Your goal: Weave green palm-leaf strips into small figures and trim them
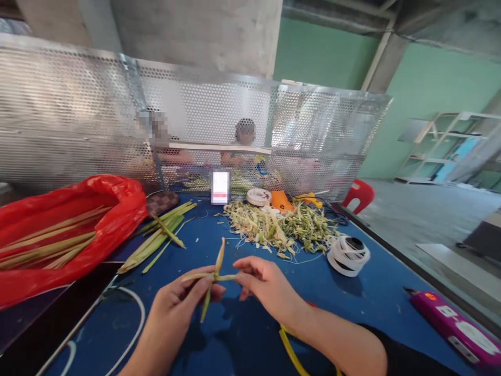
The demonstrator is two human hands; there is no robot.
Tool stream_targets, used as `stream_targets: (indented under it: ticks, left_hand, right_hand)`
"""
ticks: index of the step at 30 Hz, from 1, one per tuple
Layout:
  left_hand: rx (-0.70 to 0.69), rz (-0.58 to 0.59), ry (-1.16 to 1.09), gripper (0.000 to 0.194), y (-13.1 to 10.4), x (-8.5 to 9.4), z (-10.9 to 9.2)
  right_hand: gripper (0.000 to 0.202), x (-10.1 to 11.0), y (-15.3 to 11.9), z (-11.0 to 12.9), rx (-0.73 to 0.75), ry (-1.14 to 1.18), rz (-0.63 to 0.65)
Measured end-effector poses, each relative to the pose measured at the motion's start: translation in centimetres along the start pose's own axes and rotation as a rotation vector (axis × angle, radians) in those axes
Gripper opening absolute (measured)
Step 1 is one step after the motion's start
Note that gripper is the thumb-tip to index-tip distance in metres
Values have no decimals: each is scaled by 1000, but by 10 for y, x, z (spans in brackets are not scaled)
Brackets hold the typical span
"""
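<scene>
Above the blue table (242, 344), a small cross-shaped piece of folded leaf strips (219, 258) is held between both hands. My left hand (182, 297) pinches it near its centre, thumb on top. The fingers of my right hand (260, 279) close on the tip of the strip that points right. One strip end points up and away, another points down toward me. Long green leaves (154, 245) lie beyond my left hand. A heap of cut leaf pieces (274, 227) lies beyond my right hand.
A red plastic bag (117, 209) with long leaves is at the left. White tape rolls (348, 256), an orange item (282, 201) and a lit phone (220, 188) are farther back. A purple device (454, 324) lies right. People sit behind a perforated metal screen (207, 104).
</scene>
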State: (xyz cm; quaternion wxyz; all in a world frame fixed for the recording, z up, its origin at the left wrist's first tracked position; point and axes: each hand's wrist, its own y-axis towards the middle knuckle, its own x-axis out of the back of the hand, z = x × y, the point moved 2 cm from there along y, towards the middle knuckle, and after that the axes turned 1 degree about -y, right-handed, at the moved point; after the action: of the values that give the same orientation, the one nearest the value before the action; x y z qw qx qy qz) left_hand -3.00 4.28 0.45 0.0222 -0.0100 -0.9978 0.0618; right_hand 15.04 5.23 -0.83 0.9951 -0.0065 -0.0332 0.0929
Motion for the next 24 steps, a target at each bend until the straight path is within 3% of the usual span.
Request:
stream_targets:
  ticks: [6,13,16,20,24]
  left_hand:
    - [159,147,-281,40,-5,-8,2]
    - [218,182,-277,43,-7,-11,0]
    - [202,141,-232,44,-4,-9,3]
    - [131,23,-204,30,2,-4,7]
    - [111,24,-224,23,4,-3,9]
  right_hand:
    - [31,-4,-9,14,-72,55,-6]
    - [15,-3,-12,15,-3,-125,-31]
    - [15,0,-11,15,11,-152,-52]
    - [15,3,-11,21,5,-146,-58]
    - [15,3,-11,23,-15,-124,-53]
